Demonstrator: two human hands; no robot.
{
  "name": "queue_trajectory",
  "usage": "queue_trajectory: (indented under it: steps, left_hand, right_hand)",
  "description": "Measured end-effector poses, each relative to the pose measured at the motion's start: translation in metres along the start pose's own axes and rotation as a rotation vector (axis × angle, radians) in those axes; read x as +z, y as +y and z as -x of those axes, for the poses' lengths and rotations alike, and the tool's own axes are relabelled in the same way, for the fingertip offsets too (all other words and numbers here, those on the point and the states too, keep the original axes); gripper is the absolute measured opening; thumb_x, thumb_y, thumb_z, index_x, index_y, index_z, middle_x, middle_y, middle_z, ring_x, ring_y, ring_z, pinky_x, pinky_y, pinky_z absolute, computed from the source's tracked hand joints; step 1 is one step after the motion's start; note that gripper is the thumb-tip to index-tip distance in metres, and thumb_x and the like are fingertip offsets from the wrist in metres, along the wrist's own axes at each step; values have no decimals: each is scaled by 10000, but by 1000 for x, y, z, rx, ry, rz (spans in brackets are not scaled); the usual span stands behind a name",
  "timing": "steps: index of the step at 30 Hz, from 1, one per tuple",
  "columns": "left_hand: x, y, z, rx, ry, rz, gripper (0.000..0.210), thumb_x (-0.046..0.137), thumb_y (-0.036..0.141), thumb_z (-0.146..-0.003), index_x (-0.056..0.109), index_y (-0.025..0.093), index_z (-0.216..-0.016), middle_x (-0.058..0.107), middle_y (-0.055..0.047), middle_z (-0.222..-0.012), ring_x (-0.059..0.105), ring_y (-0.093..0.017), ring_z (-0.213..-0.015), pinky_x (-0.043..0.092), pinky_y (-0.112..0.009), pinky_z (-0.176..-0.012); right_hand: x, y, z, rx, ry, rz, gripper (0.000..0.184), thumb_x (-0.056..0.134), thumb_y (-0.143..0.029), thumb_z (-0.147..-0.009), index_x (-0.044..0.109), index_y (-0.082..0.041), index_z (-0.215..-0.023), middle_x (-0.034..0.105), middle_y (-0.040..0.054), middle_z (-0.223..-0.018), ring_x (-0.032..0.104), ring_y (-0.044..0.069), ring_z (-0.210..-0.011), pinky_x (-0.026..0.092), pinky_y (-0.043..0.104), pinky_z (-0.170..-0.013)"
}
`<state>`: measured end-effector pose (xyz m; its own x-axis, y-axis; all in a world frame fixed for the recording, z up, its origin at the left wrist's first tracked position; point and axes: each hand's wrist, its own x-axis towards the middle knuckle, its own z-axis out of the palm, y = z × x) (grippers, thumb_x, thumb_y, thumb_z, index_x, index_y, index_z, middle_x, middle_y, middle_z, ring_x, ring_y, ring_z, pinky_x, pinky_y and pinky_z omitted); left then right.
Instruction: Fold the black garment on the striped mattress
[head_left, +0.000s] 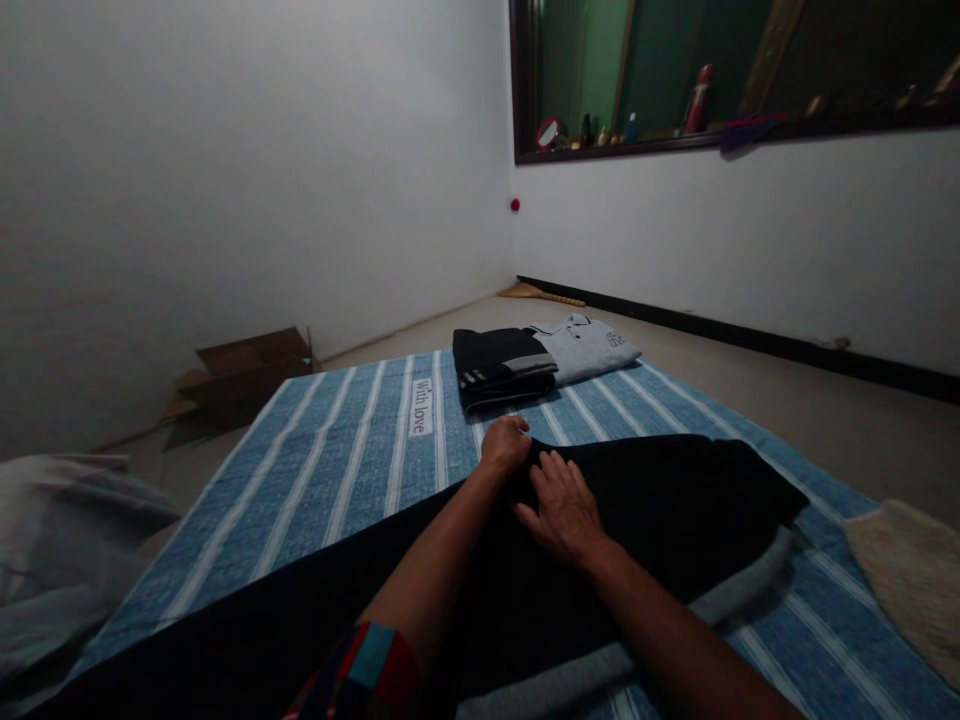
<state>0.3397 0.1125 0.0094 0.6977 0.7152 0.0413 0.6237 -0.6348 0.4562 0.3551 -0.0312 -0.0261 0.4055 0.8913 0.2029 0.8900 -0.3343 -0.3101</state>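
Observation:
A long pair of black trousers (660, 510) with a grey strip along its near edge lies spread across the blue striped cloth (322, 450). At the far edge of the trousers, my left hand (506, 445) is closed, its fingers curled over the fabric. Just right of it, my right hand (564, 508) rests palm down on the black fabric, fingers stretched out. Beyond my hands sit a folded black garment (499, 360) with grey bands and, touching it, a folded grey polo shirt (589, 345).
An open cardboard box (255, 370) is on the floor at the left. Whitish plastic (60, 550) lies near the lower left. A beige fluffy item (907, 570) is at the right edge. Bottles and a round mirror (549, 132) line the window sill.

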Motion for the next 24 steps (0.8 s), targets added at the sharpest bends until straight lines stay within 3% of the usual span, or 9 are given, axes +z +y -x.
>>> queue_trajectory:
  steps: [6, 11, 18, 24]
  left_hand:
    - [1, -3, 9, 100, -14, -73, 356, 483, 123, -810, 622, 175, -1134, 649, -98, -1148, 571, -221, -1097, 411, -301, -926]
    - [2, -11, 4, 115, -68, -68, 348, 498, 171, -815, 622, 173, -1140, 671, -81, -1095, 597, -195, -1031, 421, -268, -887]
    - [-4, -16, -15, 49, -196, -40, 107, 658, 250, -696, 698, 164, -747, 671, -15, -675, 616, -157, -668, 436, -226, -593]
    - [0, -15, -16, 85, -140, -64, 84, 613, 228, -738, 645, 152, -754, 647, -21, -725, 591, -158, -712, 408, -234, -599]
  right_hand:
    - [1, 1, -2, -2, -1, -36, 521, 517, -419, -847, 523, -90, -1251, 377, 197, -1419, 262, 318, -1351, 199, 480, -1101]
    - [0, 2, -4, 5, -3, -65, 518, 514, -447, -853, 526, -103, -1240, 375, 194, -1421, 263, 314, -1351, 230, 463, -1092]
    - [1, 2, -4, -8, 9, -67, 514, 514, -446, -860, 522, -101, -1240, 382, 201, -1414, 267, 314, -1350, 231, 471, -1091]
    - [0, 3, -5, -5, 18, -68, 496, 530, -438, -855, 528, -109, -1226, 356, 204, -1429, 264, 309, -1352, 247, 472, -1083]
